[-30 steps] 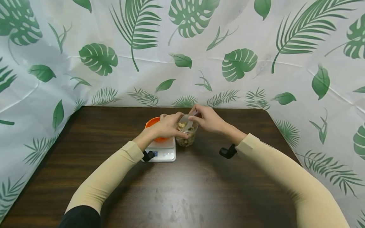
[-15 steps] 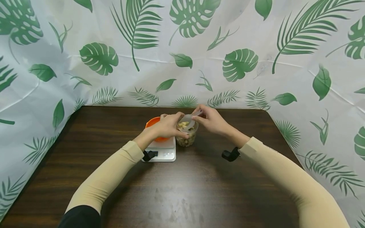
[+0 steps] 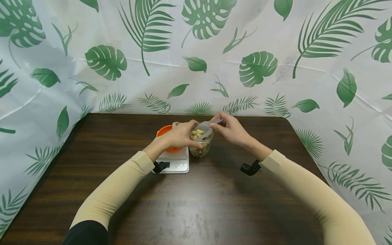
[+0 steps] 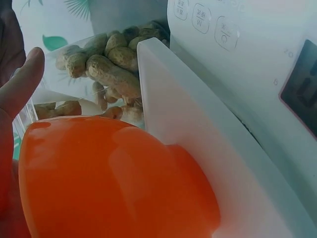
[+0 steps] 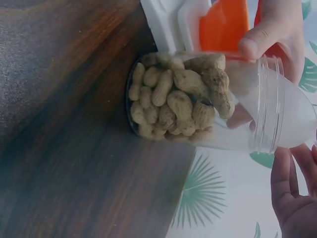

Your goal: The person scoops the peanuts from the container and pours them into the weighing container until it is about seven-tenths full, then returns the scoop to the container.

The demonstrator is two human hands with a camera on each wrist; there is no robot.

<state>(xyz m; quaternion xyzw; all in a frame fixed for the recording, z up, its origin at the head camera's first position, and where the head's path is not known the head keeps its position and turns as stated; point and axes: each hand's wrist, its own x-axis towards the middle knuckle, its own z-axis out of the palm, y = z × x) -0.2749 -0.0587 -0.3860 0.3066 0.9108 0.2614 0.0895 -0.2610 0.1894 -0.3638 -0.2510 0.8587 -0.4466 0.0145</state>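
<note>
A clear jar point(image 5: 233, 134) of unshelled peanuts point(image 5: 171, 99) stands on the table beside a white kitchen scale point(image 3: 179, 167). My left hand point(image 3: 180, 134) grips the jar near its rim, thumb on the near side. My right hand point(image 3: 231, 129) pinches the handle of a translucent white scoop point(image 3: 206, 129), which slants down into the jar's mouth. In the right wrist view the scoop's bowl shows inside the jar's upper part, above the peanuts. An orange bowl point(image 4: 109, 173) sits on the scale, partly hidden under my left wrist in the head view.
The dark wooden table point(image 3: 196, 204) stretches toward me, its back edge close behind the jar. A leaf-patterned white sheet point(image 3: 214, 61) hangs behind and at both sides. A black wrist camera point(image 3: 160, 166) overlaps the scale's display in the head view.
My right hand has shifted slightly right, drawing the scoop's handle that way and showing more peanuts at the jar's mouth. My left hand keeps its grip on the jar.
</note>
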